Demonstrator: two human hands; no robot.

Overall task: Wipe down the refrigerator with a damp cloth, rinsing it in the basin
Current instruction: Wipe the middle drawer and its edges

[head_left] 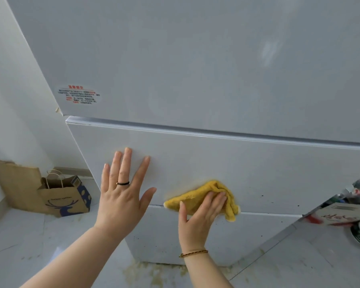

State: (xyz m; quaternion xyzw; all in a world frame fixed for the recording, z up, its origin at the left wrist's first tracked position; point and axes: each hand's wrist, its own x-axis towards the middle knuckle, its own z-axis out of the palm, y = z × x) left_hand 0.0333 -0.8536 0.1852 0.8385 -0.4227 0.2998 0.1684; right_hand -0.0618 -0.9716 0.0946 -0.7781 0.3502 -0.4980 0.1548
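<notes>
The white refrigerator [237,80] fills most of the view. It shows three front panels, one above another, with a narrow gap between each two.

The left hand [123,196] lies flat against the middle panel, near the left edge of the refrigerator. Its arm reaches up from below, the palm is on the panel, and all five fingers are straight and spread wide. It holds nothing. A dark ring [122,183] sits on one finger.

The right hand [197,219] is just beside it, further toward the centre of the refrigerator. Its forearm rises almost straight up, and a thin braided bracelet [193,253] circles the wrist. The fingers are nearly straight and close together, the thumb stands apart to the left. They press the yellow cloth [187,199] flat against the door and do not close around it.

The cloth is bunched and lies over the gap between the middle panel and the lowest panel. One corner points left and another hangs down past the fingers on the right.

A sticker [78,96] with red and black print is on the top panel, near its lower left corner. A brown paper bag [64,202] stands on the floor to the left of the refrigerator. Yellowish stains [154,271] mark the floor at the foot of the refrigerator.
</notes>
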